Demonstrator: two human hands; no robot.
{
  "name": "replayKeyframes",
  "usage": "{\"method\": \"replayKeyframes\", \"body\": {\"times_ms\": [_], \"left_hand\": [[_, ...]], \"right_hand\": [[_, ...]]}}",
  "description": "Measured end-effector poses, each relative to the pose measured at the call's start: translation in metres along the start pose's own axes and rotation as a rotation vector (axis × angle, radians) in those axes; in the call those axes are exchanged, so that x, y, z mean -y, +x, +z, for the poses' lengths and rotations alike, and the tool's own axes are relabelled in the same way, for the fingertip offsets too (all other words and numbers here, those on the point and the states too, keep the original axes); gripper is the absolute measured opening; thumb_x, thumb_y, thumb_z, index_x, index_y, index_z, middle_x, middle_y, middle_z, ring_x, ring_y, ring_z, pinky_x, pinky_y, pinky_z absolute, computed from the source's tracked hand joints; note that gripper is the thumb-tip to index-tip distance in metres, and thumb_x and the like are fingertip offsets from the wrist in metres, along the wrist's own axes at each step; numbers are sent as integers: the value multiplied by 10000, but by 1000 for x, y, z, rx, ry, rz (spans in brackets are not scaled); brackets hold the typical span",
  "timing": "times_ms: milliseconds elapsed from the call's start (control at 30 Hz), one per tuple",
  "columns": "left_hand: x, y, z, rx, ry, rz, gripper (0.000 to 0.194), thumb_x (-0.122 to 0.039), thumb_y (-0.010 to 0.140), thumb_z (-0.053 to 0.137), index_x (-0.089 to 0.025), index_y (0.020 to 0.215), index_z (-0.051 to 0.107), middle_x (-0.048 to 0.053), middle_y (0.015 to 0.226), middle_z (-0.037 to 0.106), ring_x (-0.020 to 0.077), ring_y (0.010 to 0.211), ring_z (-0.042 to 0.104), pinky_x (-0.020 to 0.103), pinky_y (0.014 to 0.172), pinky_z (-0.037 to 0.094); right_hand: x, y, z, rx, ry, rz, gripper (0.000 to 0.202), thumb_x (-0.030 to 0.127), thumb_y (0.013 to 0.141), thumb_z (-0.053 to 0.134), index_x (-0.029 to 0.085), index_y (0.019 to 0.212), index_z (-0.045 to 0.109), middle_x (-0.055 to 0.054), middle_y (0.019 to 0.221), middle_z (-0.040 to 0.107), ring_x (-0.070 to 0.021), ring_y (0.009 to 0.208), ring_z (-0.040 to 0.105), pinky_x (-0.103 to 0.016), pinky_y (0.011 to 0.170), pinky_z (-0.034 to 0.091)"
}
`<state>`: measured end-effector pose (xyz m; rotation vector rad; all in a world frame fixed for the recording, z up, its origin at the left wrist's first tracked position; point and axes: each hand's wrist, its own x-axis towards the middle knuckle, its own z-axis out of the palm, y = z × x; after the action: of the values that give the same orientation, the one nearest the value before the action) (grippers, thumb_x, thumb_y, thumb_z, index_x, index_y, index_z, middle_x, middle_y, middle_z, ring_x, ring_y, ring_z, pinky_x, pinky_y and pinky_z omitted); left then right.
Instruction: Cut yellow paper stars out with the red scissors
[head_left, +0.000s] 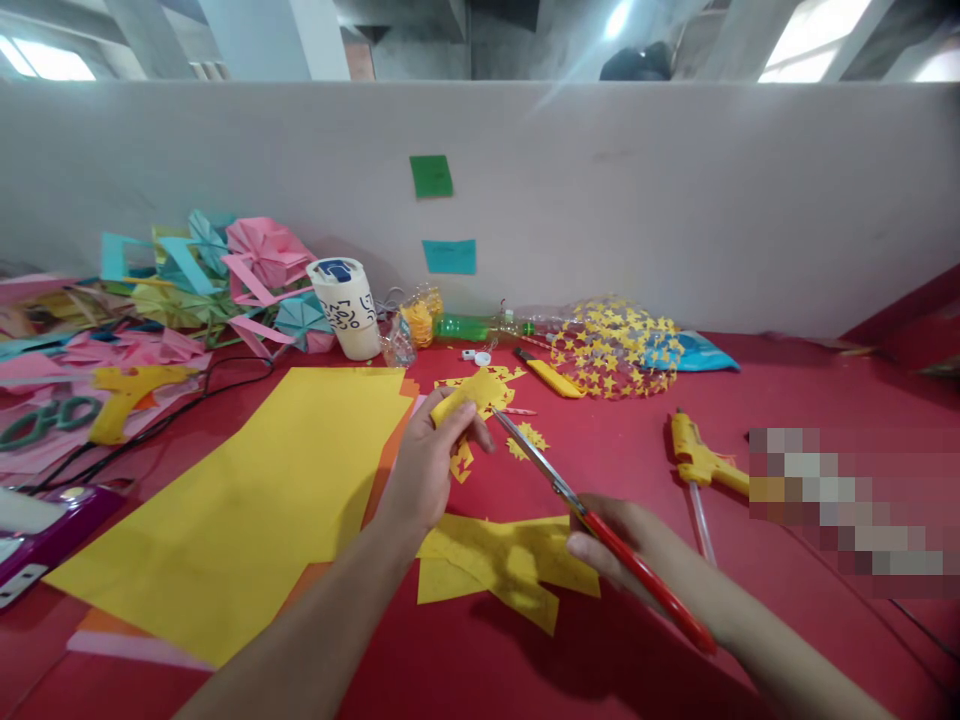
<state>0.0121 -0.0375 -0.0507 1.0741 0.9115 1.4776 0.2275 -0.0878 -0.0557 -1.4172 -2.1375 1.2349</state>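
Note:
My left hand (431,450) pinches a small piece of yellow paper (480,390) above the middle of the red table. Red-handled scissors (555,478) are in my right hand (615,540), their tips touching the paper's right edge. Just right of the paper lies a little pile of yellow stars (528,440). Cut scraps (463,461) with star-shaped gaps sit under and behind my left hand. Nearer to me, between my forearms, are several yellow paper pieces (517,565).
Large yellow sheets (300,470) lie left. Behind stand a white cup (346,310), a green bottle (469,327), a yellow cutter (555,378) and a star-covered bundle (615,350). Glue guns lie right (701,460) and left (124,400), near pink paper (135,345).

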Motion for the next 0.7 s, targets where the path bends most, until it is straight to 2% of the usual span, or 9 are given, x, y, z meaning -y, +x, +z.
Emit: {"method": "replayKeyframes", "body": {"times_ms": [100, 300, 500, 700], "left_hand": [[0, -3, 1, 59, 14, -34, 77, -254, 820, 547, -197, 797, 502, -45, 516, 583, 127, 568, 582, 249, 615, 424], [-2, -6, 1, 178, 83, -86, 83, -247, 837, 548, -173, 801, 562, -9, 571, 653, 114, 584, 577, 253, 695, 428], [-1, -6, 1, 174, 80, -104, 67, -241, 832, 546, -180, 813, 565, -25, 546, 648, 113, 553, 571, 258, 698, 420], [0, -7, 0, 157, 72, -137, 98, -260, 824, 562, -178, 876, 552, -24, 539, 649, 119, 568, 578, 273, 727, 414]], "right_hand": [[-1, 1, 2, -5, 11, -2, 345, 489, 857, 504, 192, 703, 423, 40, 620, 395, -120, 562, 359, -225, 502, 277], [-4, 1, 6, 16, 113, -13, 369, 515, 881, 453, 203, 692, 397, 45, 562, 424, -112, 501, 388, -218, 454, 238], [1, -1, 6, 31, 139, -18, 371, 508, 897, 424, 209, 680, 386, 48, 539, 423, -107, 473, 384, -222, 442, 236], [7, -2, 7, 62, 235, 67, 409, 566, 873, 429, 213, 670, 391, 53, 494, 422, -92, 409, 363, -209, 392, 237]]}}
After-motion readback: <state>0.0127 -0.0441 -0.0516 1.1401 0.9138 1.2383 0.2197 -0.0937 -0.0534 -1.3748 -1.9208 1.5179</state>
